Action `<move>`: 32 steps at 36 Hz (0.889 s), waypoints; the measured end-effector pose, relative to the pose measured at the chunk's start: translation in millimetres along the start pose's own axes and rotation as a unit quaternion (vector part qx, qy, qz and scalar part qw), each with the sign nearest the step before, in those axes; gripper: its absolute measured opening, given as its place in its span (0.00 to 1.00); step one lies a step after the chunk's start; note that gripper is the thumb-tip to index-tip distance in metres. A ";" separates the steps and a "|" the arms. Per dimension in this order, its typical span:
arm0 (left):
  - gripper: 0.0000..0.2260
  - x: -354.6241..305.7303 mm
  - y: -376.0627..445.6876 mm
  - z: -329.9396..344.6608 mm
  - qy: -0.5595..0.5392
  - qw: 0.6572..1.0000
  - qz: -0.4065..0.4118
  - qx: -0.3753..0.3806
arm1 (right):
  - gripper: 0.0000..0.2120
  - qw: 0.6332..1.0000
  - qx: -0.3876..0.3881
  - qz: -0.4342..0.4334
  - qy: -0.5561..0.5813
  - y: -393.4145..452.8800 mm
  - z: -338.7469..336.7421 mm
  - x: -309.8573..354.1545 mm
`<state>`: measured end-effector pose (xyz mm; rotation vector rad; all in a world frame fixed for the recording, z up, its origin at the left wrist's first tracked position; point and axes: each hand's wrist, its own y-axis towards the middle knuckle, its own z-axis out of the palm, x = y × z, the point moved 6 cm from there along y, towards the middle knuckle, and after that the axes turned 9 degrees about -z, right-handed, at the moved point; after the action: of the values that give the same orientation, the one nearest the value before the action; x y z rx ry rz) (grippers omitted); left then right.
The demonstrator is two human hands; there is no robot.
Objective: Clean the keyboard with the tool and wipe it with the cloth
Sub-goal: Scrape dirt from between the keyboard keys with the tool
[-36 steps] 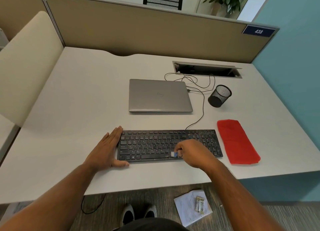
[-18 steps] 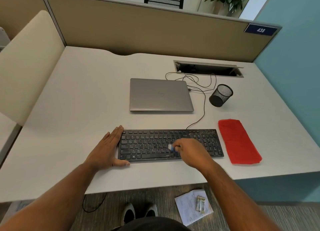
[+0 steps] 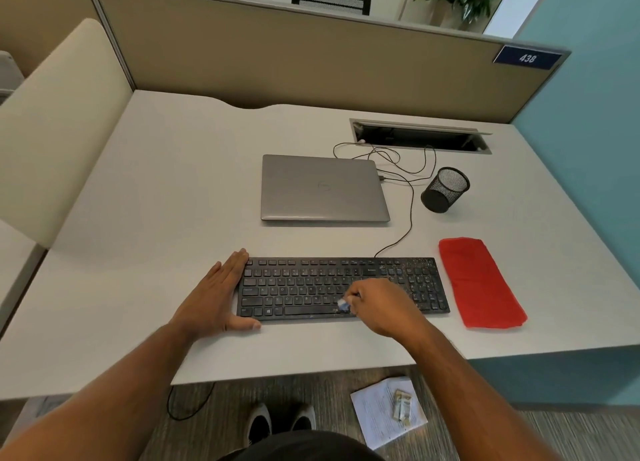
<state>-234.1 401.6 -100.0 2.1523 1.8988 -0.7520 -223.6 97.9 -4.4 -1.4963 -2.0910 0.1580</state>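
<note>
Brushing stage, wiping undone by my reading: keyboard (image 3: 343, 289) on worktop (image 3: 173, 183), my right hand (image 3: 384, 306) fingers pinching tool (image 3: 343, 305) on its lower keys, left hand (image 3: 216, 296) flat, fingers straight, bracing its left end, cloth (image 3: 479, 282) folded just right of it.

We can make out only a small blurred blue-white tip of the tool (image 3: 343, 305), perhaps a brush; the right hand (image 3: 382, 306) hides the rest and some keys of the keyboard (image 3: 301, 289) at lower centre.
</note>
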 end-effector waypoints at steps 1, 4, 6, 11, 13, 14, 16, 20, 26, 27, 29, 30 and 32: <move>0.64 0.5 -0.1 0.3 0.000 1.000 0.000 0.000 | 0.11 1.000 -0.005 0.000 0.023 1.0 0.2 2.4; 0.64 0.3 -0.6 0.5 -0.003 1.000 0.000 0.000 | 0.11 0.996 -0.017 0.009 0.092 4.8 7.1 6.7; 0.64 -0.7 -0.5 0.3 -0.003 1.000 0.003 -0.001 | 0.11 0.997 -0.007 0.007 0.070 5.8 12.1 7.0; 0.64 0.4 0.2 0.0 -0.004 1.000 0.001 -0.001 | 0.09 0.998 -0.027 0.036 -0.042 0.0 -1.9 -15.3; 0.64 1.1 -0.3 0.4 -0.004 1.000 0.002 0.000 | 0.08 0.997 -0.016 0.056 -0.059 -0.3 -7.4 -29.0; 0.64 1.0 -0.3 0.6 -0.004 1.000 0.002 -0.001 | 0.07 0.996 -0.009 0.063 -0.058 0.0 -10.0 -34.2; 0.64 0.4 0.1 0.4 -0.004 1.000 0.003 -0.001 | 0.07 0.998 -0.010 0.066 -0.022 0.7 -15.5 -37.6; 0.64 0.7 -0.4 0.2 0.001 1.000 0.004 -0.002 | 0.11 0.998 -0.056 0.037 0.011 -3.3 -17.2 -28.8; 0.64 0.3 0.2 0.5 0.003 1.000 0.004 0.000 | 0.13 0.998 0.004 -0.001 -0.059 -14.7 -9.5 -23.7; 0.64 0.8 0.0 0.6 0.004 1.000 0.004 -0.001 | 0.12 0.998 0.011 -0.005 -0.056 -15.2 -11.1 -23.5; 0.64 1.6 -0.3 0.6 0.003 1.000 0.004 -0.003 | 0.12 0.999 -0.008 0.001 -0.044 -14.4 -15.9 -25.2; 0.64 1.8 -0.4 0.6 0.004 1.000 0.004 -0.003 | 0.12 0.999 -0.029 0.009 -0.044 -13.9 -18.4 -26.2; 0.64 1.3 -0.2 0.8 0.004 1.000 0.005 -0.004 | 0.15 0.997 -0.051 0.014 -0.063 -11.3 -15.8 -29.1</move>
<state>-234.4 402.3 -101.3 2.1631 1.8892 -0.7343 -218.7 64.0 2.7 -1.6138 -2.2082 0.1629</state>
